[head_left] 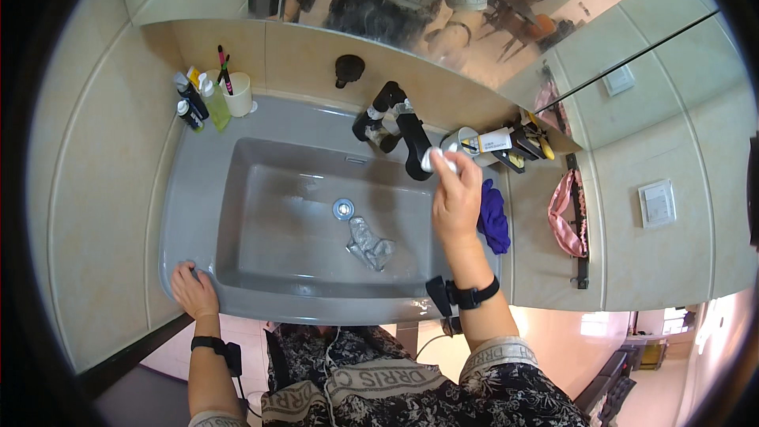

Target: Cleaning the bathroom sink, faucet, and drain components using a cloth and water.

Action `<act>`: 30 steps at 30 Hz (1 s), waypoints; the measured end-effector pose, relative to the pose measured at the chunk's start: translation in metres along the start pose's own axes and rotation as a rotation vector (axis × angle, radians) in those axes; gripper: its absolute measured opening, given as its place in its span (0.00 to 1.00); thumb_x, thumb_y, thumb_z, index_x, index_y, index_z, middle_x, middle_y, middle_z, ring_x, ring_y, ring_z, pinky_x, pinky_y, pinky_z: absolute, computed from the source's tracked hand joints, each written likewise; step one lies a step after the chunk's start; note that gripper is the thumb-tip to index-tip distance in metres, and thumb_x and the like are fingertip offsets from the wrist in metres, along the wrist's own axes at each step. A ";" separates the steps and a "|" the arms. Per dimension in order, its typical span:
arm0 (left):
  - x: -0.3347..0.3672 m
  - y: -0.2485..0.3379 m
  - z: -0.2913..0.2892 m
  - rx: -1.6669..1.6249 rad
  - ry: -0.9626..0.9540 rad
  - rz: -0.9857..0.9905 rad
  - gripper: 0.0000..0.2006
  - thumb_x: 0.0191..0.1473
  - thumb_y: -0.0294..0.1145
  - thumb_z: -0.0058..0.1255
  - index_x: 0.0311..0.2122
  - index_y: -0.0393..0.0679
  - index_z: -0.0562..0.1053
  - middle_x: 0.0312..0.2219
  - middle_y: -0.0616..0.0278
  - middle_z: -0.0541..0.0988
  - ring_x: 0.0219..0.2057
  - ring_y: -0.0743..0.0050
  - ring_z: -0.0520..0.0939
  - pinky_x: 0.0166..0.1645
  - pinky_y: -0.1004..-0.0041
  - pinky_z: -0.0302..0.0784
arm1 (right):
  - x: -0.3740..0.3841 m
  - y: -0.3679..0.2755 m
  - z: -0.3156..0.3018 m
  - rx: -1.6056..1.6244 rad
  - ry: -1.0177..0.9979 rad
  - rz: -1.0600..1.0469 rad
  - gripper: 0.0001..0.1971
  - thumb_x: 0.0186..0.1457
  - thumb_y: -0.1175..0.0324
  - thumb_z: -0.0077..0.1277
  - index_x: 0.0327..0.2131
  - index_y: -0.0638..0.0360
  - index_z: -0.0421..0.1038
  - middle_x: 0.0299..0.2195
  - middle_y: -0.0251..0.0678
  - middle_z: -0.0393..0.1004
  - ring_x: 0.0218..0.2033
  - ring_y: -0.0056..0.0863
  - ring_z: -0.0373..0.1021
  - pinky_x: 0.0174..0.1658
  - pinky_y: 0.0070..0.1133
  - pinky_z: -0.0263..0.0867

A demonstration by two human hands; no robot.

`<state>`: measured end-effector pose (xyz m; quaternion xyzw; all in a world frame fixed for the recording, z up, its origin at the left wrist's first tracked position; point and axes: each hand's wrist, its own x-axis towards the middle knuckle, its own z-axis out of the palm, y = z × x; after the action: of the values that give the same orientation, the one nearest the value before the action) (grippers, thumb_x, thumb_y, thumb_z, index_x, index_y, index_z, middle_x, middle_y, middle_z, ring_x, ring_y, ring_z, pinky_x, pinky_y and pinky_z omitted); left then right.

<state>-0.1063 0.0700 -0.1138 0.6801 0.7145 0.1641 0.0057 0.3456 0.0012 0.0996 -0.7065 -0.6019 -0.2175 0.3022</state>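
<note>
My right hand (pixel 457 204) is raised over the right side of the grey sink (pixel 261 265). Its fingers are closed on a small white piece (pixel 433 160), mostly covered by the fingers, whose kind I cannot make out. That piece is right by the end of the black faucet (pixel 411 138); I cannot tell if they touch. My left hand (pixel 194 291) rests on the sink's front left corner, fingers laid over the rim. A crumpled wet grey cloth, perhaps a sock (pixel 368 245), lies in the basin just right of the round drain (pixel 343 209).
Small bottles (pixel 215 107) and a white cup (pixel 239 95) holding toothbrushes stand at the back left. A white tube (pixel 494 141) and a purple cloth (pixel 493 217) are at the right. A pink headband (pixel 564 217) hangs on the wall. A mirror cabinet (pixel 443 39) overhangs the back.
</note>
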 end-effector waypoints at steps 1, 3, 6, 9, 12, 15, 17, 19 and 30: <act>0.002 0.003 -0.001 -0.005 0.004 0.006 0.11 0.49 0.30 0.47 0.40 0.47 0.66 0.44 0.56 0.69 0.51 0.52 0.66 0.55 0.57 0.58 | 0.011 -0.003 0.001 -0.046 0.026 -0.043 0.23 0.41 0.85 0.48 0.43 0.53 0.74 0.38 0.41 0.70 0.40 0.42 0.67 0.45 0.29 0.64; 0.003 0.006 -0.001 -0.011 0.005 0.012 0.11 0.49 0.30 0.47 0.40 0.47 0.67 0.44 0.57 0.69 0.51 0.53 0.66 0.55 0.58 0.58 | 0.019 0.002 0.019 -0.098 -0.162 -0.243 0.12 0.45 0.75 0.49 0.36 0.60 0.74 0.39 0.37 0.70 0.41 0.37 0.66 0.45 0.29 0.64; 0.004 0.005 0.000 -0.025 0.001 -0.004 0.12 0.48 0.30 0.47 0.40 0.47 0.67 0.44 0.58 0.69 0.50 0.53 0.67 0.54 0.58 0.58 | 0.017 0.001 0.019 -0.292 -0.242 -0.447 0.13 0.44 0.72 0.48 0.37 0.63 0.73 0.39 0.33 0.68 0.41 0.32 0.65 0.44 0.26 0.64; 0.003 0.002 0.000 -0.035 0.000 -0.027 0.11 0.48 0.30 0.48 0.39 0.47 0.67 0.44 0.58 0.69 0.49 0.53 0.67 0.54 0.59 0.58 | 0.015 0.004 -0.004 -0.336 -0.349 -0.517 0.16 0.45 0.71 0.48 0.40 0.62 0.73 0.39 0.32 0.66 0.40 0.30 0.64 0.43 0.24 0.64; 0.003 0.000 -0.004 -0.046 -0.017 -0.036 0.11 0.48 0.29 0.47 0.39 0.46 0.67 0.44 0.58 0.69 0.49 0.53 0.67 0.54 0.59 0.58 | 0.003 0.016 -0.021 -0.288 -0.364 -0.495 0.19 0.44 0.72 0.48 0.44 0.57 0.72 0.38 0.31 0.66 0.38 0.30 0.65 0.42 0.24 0.64; 0.004 0.004 -0.006 -0.078 -0.046 -0.034 0.11 0.47 0.29 0.48 0.39 0.46 0.67 0.44 0.58 0.69 0.49 0.53 0.67 0.54 0.59 0.58 | -0.015 0.036 -0.030 -0.201 -0.347 -0.347 0.20 0.40 0.77 0.50 0.41 0.57 0.74 0.36 0.34 0.69 0.37 0.35 0.66 0.41 0.26 0.66; 0.004 0.002 -0.004 -0.068 0.011 -0.005 0.11 0.47 0.30 0.48 0.38 0.46 0.67 0.43 0.58 0.69 0.49 0.53 0.67 0.54 0.59 0.58 | -0.030 0.038 -0.032 -0.181 -0.317 -0.271 0.19 0.38 0.80 0.50 0.39 0.58 0.75 0.36 0.35 0.70 0.38 0.36 0.67 0.41 0.27 0.66; 0.003 0.001 -0.003 -0.063 0.031 -0.002 0.11 0.47 0.30 0.48 0.38 0.46 0.67 0.43 0.58 0.69 0.49 0.53 0.67 0.54 0.59 0.58 | -0.038 0.028 -0.029 -0.180 -0.310 -0.176 0.21 0.37 0.81 0.50 0.40 0.58 0.75 0.37 0.36 0.70 0.39 0.36 0.67 0.43 0.27 0.67; 0.000 0.002 -0.002 -0.045 0.069 0.031 0.11 0.46 0.29 0.48 0.37 0.47 0.66 0.43 0.59 0.69 0.49 0.54 0.67 0.54 0.58 0.58 | -0.043 0.065 0.004 0.108 -0.084 0.130 0.10 0.43 0.82 0.49 0.32 0.59 0.73 0.36 0.35 0.68 0.39 0.29 0.66 0.43 0.22 0.64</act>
<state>-0.1045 0.0692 -0.1111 0.6846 0.6998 0.2037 -0.0062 0.4019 -0.0332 0.0570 -0.7352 -0.5778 -0.1350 0.3277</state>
